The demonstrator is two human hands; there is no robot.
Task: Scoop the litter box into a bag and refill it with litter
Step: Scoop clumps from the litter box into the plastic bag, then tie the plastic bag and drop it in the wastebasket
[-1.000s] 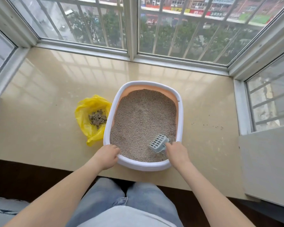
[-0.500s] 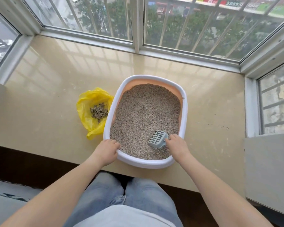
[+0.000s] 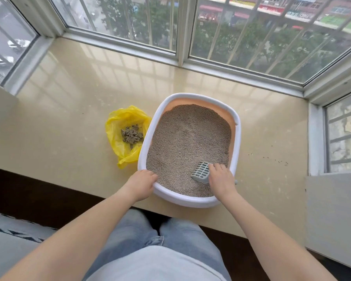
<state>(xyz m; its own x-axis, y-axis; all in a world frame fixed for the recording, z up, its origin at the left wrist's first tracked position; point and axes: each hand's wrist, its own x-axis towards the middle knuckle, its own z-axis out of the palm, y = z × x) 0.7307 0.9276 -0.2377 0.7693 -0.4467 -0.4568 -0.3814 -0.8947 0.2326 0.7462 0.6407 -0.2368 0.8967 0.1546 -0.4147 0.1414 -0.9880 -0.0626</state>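
Observation:
A white-rimmed litter box (image 3: 238,138) with an orange inner wall sits on the beige window ledge, filled with grey-brown litter (image 3: 188,142). My left hand (image 3: 142,183) grips the box's near left rim. My right hand (image 3: 221,179) holds a grey slotted scoop (image 3: 201,172) whose head lies on the litter in the near right corner. Left of the box lies an open yellow plastic bag (image 3: 120,126) with a clump of dark waste (image 3: 132,135) inside.
The ledge (image 3: 69,122) is bounded by window frames at the back and both sides. A few litter grains (image 3: 276,160) are scattered to the right of the box. A white panel (image 3: 332,216) stands at the right. My jeans-clad knees are below the ledge's front edge.
The scoop's head has turned and slid slightly nearer in the box's near right corner. My left hand stays on the rim. The camera has tilted down a little.

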